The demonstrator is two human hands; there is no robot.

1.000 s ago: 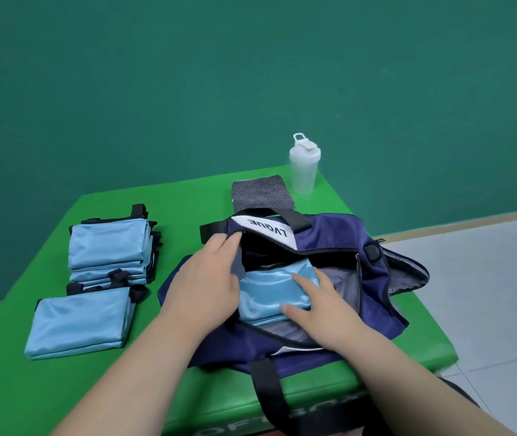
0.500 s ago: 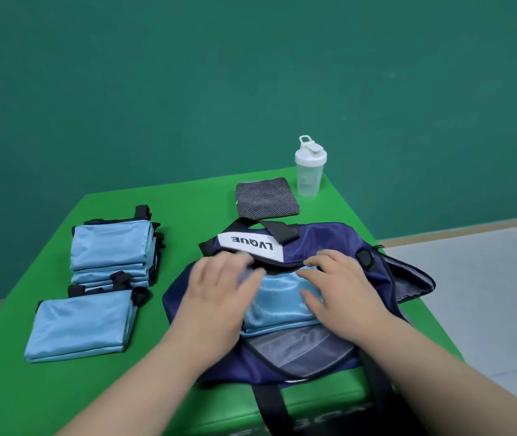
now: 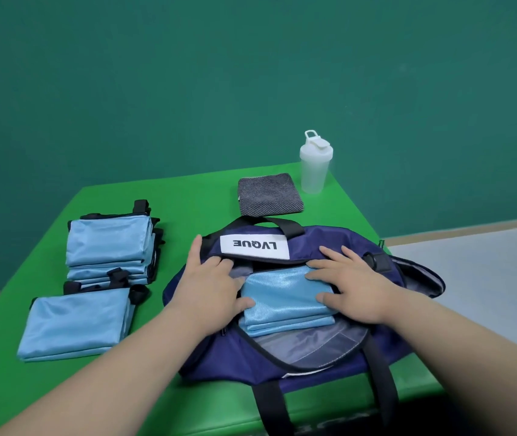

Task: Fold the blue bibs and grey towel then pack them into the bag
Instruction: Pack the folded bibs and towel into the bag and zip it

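A navy duffel bag [image 3: 329,366] with a white label lies open on the green table [image 3: 169,202]. Folded blue bibs [image 3: 285,297] sit stacked in its opening. My left hand [image 3: 210,287] rests flat on the bag's left rim, its thumb touching the stack's left edge. My right hand [image 3: 355,284] lies flat with straight fingers on the stack's right side. A stack of folded blue bibs [image 3: 109,247] stands at the table's left, and one more folded bib [image 3: 74,322] lies in front of it. The folded grey towel [image 3: 269,196] lies behind the bag.
A white shaker bottle [image 3: 315,162] stands at the table's far right corner beside the towel. The bag's black straps [image 3: 269,407] hang over the table's front edge. A green wall rises behind the table, and grey floor shows to the right.
Both hands slid outward to the two sides of the bibs in the bag. The left hand let go of the bag's upper flap, which dropped flat.
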